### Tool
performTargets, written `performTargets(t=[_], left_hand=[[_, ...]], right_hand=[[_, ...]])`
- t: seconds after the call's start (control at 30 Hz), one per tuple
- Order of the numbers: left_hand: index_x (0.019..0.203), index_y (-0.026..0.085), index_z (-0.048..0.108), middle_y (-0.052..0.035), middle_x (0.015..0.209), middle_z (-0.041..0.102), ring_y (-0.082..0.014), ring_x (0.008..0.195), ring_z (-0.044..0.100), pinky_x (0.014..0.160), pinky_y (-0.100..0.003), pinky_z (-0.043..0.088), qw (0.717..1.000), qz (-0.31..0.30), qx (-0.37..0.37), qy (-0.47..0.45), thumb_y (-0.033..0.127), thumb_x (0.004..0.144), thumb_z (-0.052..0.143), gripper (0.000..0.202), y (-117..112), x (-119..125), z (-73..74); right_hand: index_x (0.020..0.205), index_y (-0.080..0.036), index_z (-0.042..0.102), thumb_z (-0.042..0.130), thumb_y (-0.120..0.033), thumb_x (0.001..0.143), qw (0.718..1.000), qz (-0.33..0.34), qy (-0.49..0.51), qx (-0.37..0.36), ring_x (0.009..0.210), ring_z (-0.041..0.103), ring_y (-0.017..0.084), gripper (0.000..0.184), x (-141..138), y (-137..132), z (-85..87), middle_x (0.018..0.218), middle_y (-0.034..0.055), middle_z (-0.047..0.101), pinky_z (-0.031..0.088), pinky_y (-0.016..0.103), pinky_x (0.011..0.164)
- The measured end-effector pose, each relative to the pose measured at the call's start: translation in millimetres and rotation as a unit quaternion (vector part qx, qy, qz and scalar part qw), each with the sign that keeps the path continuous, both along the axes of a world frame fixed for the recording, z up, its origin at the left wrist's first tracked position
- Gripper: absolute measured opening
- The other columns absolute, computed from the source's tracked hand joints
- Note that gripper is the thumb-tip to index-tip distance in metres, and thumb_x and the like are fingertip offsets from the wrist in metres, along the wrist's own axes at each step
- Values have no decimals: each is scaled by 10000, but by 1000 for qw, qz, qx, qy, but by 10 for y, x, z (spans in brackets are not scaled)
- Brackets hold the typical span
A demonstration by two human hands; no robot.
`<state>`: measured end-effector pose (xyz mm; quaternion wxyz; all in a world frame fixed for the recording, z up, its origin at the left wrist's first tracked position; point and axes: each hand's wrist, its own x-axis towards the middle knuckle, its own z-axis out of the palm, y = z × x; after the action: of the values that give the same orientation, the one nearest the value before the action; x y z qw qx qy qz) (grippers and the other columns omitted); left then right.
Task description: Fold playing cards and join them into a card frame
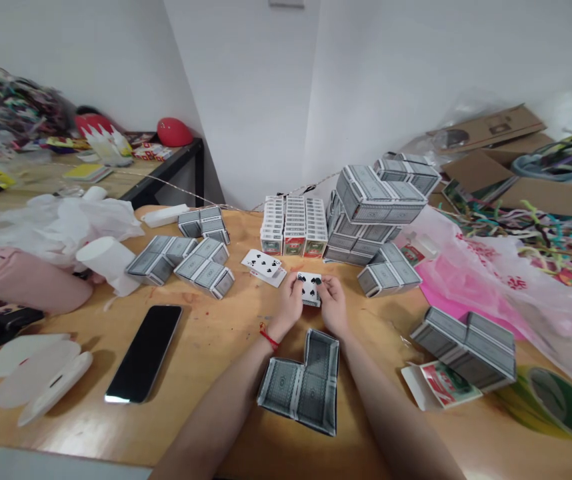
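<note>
Between both thumbs and fingers I hold a playing card [311,288] with black spade pips, face up; whether more cards lie beneath it I cannot tell. My left hand [290,303] grips its left edge, a red bracelet on the wrist. On the right edge is my right hand [333,303]. Just left of them, a few loose playing cards [262,264] lie on the table, the top one with spades showing. Below the hands, between my forearms, sits an L-shaped block [311,387] folded from grey-backed cards.
Card boxes [293,227] stand stacked behind the hands, beside piled grey card blocks [366,207]. More blocks [206,267] sit at left. A black phone [145,353] lies front left. An opened card box [449,385] and yellow tape roll [556,403] are front right.
</note>
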<state>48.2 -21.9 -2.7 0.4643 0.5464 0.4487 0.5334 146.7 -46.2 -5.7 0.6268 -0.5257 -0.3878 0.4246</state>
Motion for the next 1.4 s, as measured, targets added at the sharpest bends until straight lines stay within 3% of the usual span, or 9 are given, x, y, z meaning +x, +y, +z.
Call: performTargets(t=[0.17,0.4,0.77,1.4], left_hand=[[683,185,444,11,655,448,-118,631,416,590,-214,348,1000,6,18,-2,160,757,371,107,-8,-31,25],[708,179,456,-4,690,469,-125,660,429,621,-226,363,998,-11,54,31,124,765,337,143,-20,-51,36],[878,174,486,-36,882,541,-143,842,497,767,-270,408,993,-24,79,88,133,802,325,182,-7,-43,24],[789,178,503,-21,799,548,-132,785,513,730,-261,409,990,-10,112,83,122,800,334,178,-68,-50,85]], right_hand=[[855,-226,489,495,-343,690,999,34,7,-22,556,487,121,202,11,11,-6,667,-35,532,408,233,512],[840,-223,506,445,-314,703,999,4,-42,-10,626,503,136,176,20,28,-57,731,-16,562,419,238,559],[853,-227,475,452,-251,692,999,28,28,-10,605,472,110,165,24,49,-53,726,-43,501,402,210,544],[719,-204,540,444,-238,681,1000,23,-7,-1,646,482,131,109,31,37,-35,694,-17,526,397,235,593]])
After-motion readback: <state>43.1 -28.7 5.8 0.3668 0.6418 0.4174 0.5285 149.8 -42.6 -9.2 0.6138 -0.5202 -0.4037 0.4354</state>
